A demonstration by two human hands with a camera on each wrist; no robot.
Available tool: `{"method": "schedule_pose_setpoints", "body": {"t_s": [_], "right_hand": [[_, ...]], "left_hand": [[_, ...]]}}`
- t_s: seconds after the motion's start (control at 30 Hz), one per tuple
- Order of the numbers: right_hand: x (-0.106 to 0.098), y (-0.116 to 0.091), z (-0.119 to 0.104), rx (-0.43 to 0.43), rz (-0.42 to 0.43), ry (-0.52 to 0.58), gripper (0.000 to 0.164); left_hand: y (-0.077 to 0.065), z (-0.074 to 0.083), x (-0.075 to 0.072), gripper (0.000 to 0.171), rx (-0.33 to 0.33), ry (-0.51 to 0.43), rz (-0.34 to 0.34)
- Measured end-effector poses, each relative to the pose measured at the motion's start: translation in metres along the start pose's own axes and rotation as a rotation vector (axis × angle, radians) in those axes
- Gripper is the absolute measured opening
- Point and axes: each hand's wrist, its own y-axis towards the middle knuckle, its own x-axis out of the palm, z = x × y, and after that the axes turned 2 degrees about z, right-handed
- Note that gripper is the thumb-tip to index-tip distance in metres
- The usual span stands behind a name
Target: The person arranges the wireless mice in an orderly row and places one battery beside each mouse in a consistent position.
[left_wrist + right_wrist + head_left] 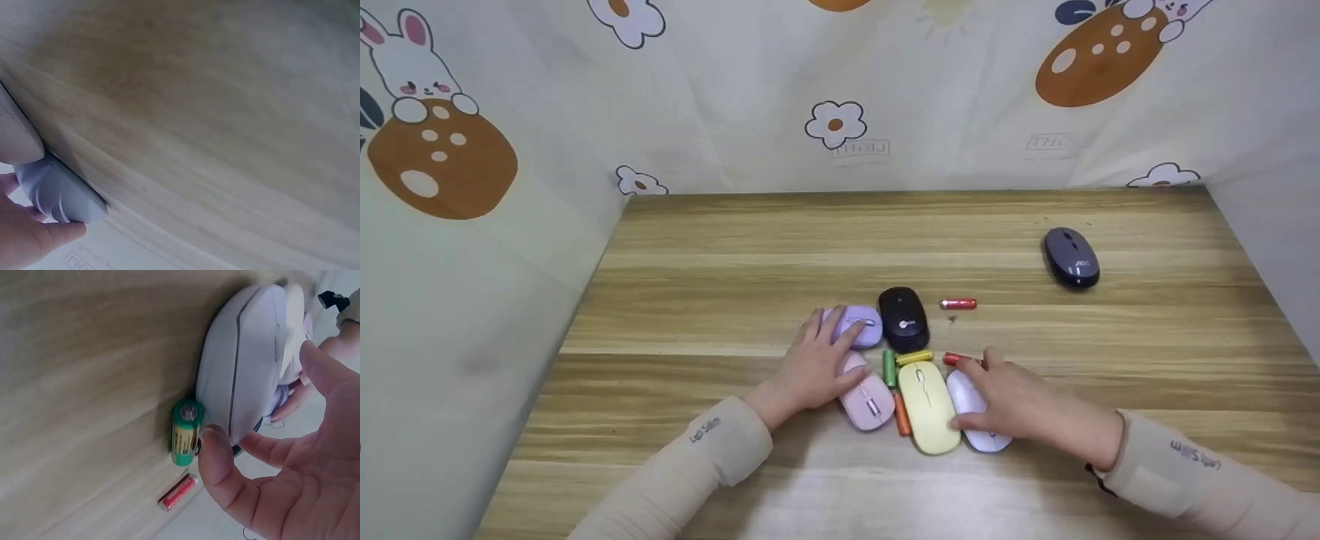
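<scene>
My left hand (814, 367) lies spread, fingers on a purple mouse (870, 328) and thumb on a pink mouse (868, 409) below it. My right hand (1012, 394) is over a white-lavender mouse (969, 394), partly covering it. Its thumb touches the side of a yellow mouse (928, 420), and its forefinger is close to a red battery (955, 360). In the right wrist view a fingertip is at the end of the white-lavender mouse (253, 365), right beside a green-and-gold battery (185, 433). That battery is hidden by my hand in the head view.
A black mouse (904, 319) adjoins the purple one. Between the mice lie a green battery (889, 369), a yellow battery (915, 358) and an orange battery (902, 415). Another red battery (958, 304) lies behind; a dark grey mouse (1071, 259) stands apart at back right.
</scene>
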Motion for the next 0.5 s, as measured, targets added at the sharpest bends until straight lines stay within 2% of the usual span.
{"method": "schedule_pose_setpoints", "body": {"t_s": [0.3,0.5], "right_hand": [[0.0051,-0.0012,-0.0022,-0.005,0.029,-0.007,0.073],[0.0003,-0.0010,0.0004,-0.037,-0.007,-0.030,0.074]], "left_hand": [[0.0001,-0.0010,0.0020,0.064,0.043,-0.003,0.069],[-0.0002,-0.0004,0.0006,0.064,0.018,0.000,0.025]]}}
